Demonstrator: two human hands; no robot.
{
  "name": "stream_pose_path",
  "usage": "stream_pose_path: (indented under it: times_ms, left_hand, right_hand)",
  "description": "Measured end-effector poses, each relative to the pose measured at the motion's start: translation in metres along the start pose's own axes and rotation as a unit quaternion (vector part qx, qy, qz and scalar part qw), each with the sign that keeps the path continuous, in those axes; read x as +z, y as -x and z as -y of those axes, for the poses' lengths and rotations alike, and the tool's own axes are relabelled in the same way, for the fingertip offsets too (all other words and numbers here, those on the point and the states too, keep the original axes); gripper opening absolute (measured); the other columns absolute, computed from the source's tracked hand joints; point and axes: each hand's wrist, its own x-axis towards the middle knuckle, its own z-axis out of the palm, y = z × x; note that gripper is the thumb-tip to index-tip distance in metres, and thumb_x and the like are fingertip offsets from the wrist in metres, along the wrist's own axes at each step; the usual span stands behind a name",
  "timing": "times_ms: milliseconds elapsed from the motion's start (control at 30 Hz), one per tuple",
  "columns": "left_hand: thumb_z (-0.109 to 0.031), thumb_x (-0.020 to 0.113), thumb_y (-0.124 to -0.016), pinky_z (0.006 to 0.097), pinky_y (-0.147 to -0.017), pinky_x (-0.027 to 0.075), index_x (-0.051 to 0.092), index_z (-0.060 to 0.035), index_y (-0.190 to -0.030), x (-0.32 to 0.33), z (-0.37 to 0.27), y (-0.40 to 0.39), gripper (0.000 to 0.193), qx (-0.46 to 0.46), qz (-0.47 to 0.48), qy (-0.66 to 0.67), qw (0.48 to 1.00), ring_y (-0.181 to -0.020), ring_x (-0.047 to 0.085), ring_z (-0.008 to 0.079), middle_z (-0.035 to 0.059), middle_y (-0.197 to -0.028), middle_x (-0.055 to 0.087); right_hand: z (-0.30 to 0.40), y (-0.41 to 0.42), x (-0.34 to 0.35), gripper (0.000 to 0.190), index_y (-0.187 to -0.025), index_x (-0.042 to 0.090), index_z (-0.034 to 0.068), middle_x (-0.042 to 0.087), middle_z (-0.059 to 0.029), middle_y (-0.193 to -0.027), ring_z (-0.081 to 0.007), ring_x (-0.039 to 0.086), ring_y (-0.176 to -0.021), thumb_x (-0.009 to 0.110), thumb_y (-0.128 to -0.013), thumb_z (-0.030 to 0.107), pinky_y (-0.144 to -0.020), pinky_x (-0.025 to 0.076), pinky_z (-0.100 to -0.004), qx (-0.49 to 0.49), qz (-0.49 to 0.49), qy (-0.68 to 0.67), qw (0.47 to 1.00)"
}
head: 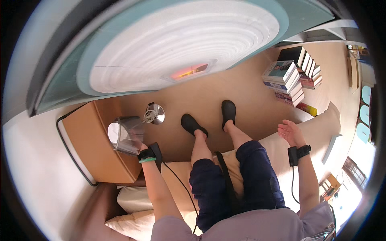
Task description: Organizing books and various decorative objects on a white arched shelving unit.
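Note:
A lamp with a clear, smoky shade (128,134) and a round chrome base (158,114) is at the left, with a pale cord bundled near its stem. My left hand (141,146) is at the rim of the shade and appears to grip it; its fingers are partly hidden by the shade. My right hand (291,132) is held out over the right side of the seat, palm up and fingers apart, holding nothing. Both wrists wear black straps with cabled devices, and a green bangle (147,160) circles the left one.
An orange-brown wooden cabinet (93,144) stands left, beside a cushioned seat (175,174). Stacked books (283,75) and a yellow-and-red cylinder (307,109) are on the floor at right. A large teal-and-white ringed panel (181,45) spans the top. Black clogs (229,113) are on my feet.

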Motion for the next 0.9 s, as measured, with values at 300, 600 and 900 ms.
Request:
stream_pose_path:
  times_ms: [300, 600, 900]
  left_hand:
    - [-0.031, 0.054, -0.086, 0.0419, -0.085, 0.043, 0.052, -0.0007, -0.117, 0.059, 0.013, -0.013, 0.043, -0.006, 0.009, 0.04, 0.999, -0.101, 0.055, 0.0333, 0.0177, -0.119, 0.055]
    - [-0.031, 0.054, -0.087, 0.0416, -0.088, 0.042, 0.052, 0.0007, -0.116, 0.055, 0.032, -0.044, 0.043, -0.03, -0.003, 0.082, 0.996, -0.103, 0.055, 0.0339, 0.0179, -0.121, 0.054]
    - [-0.031, 0.054, -0.087, 0.0414, -0.09, 0.042, 0.052, 0.002, -0.115, 0.076, 0.006, 0.031, 0.043, -0.051, -0.016, 0.119, 0.991, -0.104, 0.054, 0.0345, 0.0181, -0.122, 0.054]
  right_hand:
    - [-0.028, -0.006, -0.046, 0.039, -0.115, 0.05, 0.004, 0.06, -0.0139, -0.101, -0.0226, 0.059, -0.091, 0.05, -0.091, 0.034, -0.082, 0.049, -0.0364, 0.016, -0.068, 0.017, 0.997]
    - [-0.046, -0.019, -0.042, 0.037, -0.113, 0.052, 0.004, 0.061, -0.0144, -0.1, -0.0242, 0.061, -0.089, 0.05, -0.091, 0.034, -0.078, 0.051, -0.0359, 0.012, -0.053, 0.024, 0.998]
    - [-0.042, -0.015, -0.049, 0.038, -0.114, 0.051, 0.004, 0.061, -0.0147, -0.1, -0.0243, 0.061, -0.09, 0.049, -0.092, 0.035, -0.079, 0.051, -0.0366, 0.028, -0.04, 0.023, 0.999]
